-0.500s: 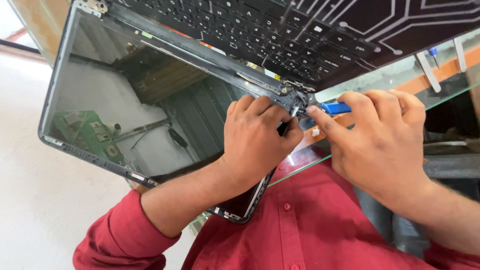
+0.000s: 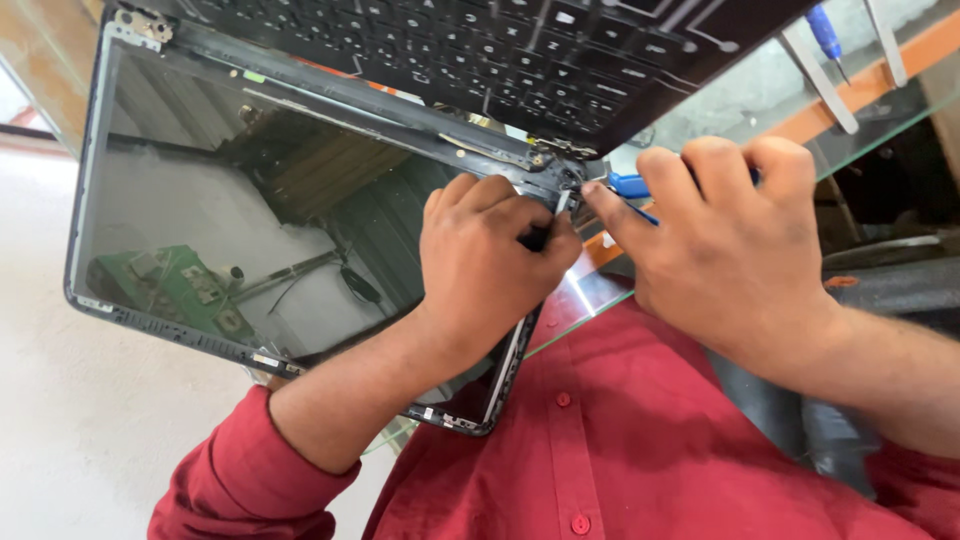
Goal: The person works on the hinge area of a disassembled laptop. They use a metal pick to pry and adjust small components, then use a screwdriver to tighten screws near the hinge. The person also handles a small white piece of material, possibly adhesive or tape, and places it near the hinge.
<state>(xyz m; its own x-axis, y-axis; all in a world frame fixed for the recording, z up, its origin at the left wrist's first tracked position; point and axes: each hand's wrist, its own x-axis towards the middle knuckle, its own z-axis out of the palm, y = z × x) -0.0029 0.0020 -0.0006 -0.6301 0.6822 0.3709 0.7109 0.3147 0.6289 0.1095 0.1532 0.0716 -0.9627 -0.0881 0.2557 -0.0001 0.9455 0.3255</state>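
Observation:
An open laptop lies over the edge of a glass table, its dark screen panel [image 2: 250, 210] tilted toward me and its black keyboard base [image 2: 480, 50] beyond. My left hand [image 2: 495, 265] grips the screen's right edge close to the hinge [image 2: 560, 180]. My right hand [image 2: 725, 245] is closed around a blue-handled screwdriver [image 2: 630, 185], whose tip points at that hinge. The tip itself is hidden between my fingers.
The glass table [image 2: 720, 100] carries another blue-handled tool [image 2: 825, 30] and metal strips [image 2: 815, 70] at the top right. A bare metal hinge bracket [image 2: 140, 25] shows at the screen's top left corner. Pale floor [image 2: 60, 420] lies to the left, below the screen.
Both hands stay at the right hinge. My right hand has shifted slightly around the screwdriver, and the view has shifted slightly.

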